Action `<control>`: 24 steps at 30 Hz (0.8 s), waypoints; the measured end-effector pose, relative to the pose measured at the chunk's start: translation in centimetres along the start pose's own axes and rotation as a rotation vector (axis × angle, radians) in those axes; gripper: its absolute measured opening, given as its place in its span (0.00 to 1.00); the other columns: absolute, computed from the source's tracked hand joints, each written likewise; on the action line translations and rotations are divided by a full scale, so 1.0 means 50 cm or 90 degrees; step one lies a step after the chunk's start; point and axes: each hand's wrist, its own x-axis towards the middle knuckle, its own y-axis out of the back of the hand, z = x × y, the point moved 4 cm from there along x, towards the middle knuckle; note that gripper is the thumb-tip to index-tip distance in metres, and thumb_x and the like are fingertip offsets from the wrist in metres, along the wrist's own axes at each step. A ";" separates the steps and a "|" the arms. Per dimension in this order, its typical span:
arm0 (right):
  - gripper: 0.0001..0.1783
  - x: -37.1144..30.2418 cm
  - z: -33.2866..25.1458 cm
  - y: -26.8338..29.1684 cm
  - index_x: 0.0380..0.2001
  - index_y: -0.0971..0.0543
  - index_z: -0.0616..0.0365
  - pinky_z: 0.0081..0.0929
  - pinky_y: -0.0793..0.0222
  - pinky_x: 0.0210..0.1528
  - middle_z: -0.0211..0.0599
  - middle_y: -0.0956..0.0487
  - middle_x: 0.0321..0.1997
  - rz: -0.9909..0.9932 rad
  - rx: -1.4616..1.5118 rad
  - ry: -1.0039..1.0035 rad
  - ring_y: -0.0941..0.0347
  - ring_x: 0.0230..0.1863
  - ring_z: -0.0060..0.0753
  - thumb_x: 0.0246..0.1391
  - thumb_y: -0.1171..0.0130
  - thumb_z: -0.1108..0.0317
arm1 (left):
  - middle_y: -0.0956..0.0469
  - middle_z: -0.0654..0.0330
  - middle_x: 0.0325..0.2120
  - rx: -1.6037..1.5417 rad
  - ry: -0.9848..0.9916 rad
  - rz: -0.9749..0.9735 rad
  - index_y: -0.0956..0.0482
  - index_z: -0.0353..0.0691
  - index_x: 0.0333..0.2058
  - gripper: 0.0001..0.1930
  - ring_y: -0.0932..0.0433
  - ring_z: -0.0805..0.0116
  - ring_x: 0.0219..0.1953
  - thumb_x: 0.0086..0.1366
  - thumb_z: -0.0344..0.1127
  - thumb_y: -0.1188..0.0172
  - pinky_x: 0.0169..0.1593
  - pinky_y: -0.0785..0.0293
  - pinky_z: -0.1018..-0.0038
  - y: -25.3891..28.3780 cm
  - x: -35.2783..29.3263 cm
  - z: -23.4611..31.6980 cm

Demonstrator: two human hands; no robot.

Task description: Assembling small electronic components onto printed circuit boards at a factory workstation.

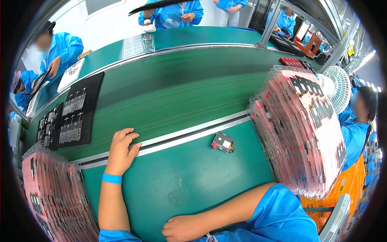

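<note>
- Small stack of flat, black rectangular parts (223,142) lies on the smooth green table (181,173), apart from both hands, between the pale metal rail (181,137) and the tall right-hand stack of clear plastic trays with pink sheets (290,133).
- Bare space around these parts probably keeps them easy to spot and pick up.
- Left hand (123,147) lies palm down across the rail, fingers loosely bent and thumb spread away, pinching nothing visible; it is perhaps only resting there, within reach of the green conveyor belt (169,92).
- Right hand (183,228) rests on the table near its lower edge, fingers curled under; whether anything is beneath them I cannot tell.
- Another tall stack of clear, pink-lined trays (60,197) stands at the left, so both piles flank the working space, likely to leave its middle free.
- As for looks, the small stack sits slightly askew, its dark top carrying a white patch, with red at one side and yellowish bits along the near edge; finer detail is too small to read.
</note>
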 end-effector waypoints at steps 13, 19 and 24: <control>0.11 -0.003 0.000 0.001 0.20 0.28 0.57 0.39 0.32 0.29 0.42 0.29 0.26 0.021 -0.017 0.001 0.29 0.30 0.44 0.48 0.48 0.62 | 0.27 0.49 0.48 0.010 -0.006 -0.003 0.22 0.33 0.41 0.14 0.31 0.49 0.52 0.54 0.30 0.37 0.54 0.32 0.62 0.002 0.000 0.000; 0.09 -0.006 -0.015 -0.020 0.21 0.26 0.55 0.39 0.33 0.27 0.39 0.28 0.26 0.017 -0.125 0.026 0.29 0.30 0.42 0.48 0.48 0.62 | 0.27 0.48 0.48 0.013 -0.007 0.013 0.22 0.33 0.40 0.14 0.31 0.48 0.52 0.54 0.30 0.37 0.54 0.32 0.61 0.003 0.002 0.008; 0.09 -0.008 -0.013 -0.016 0.22 0.26 0.54 0.38 0.33 0.27 0.38 0.28 0.27 0.032 -0.110 0.038 0.29 0.31 0.41 0.48 0.48 0.62 | 0.27 0.47 0.47 0.099 -0.011 0.102 0.23 0.32 0.41 0.14 0.31 0.47 0.51 0.56 0.32 0.39 0.54 0.33 0.60 0.014 -0.004 0.010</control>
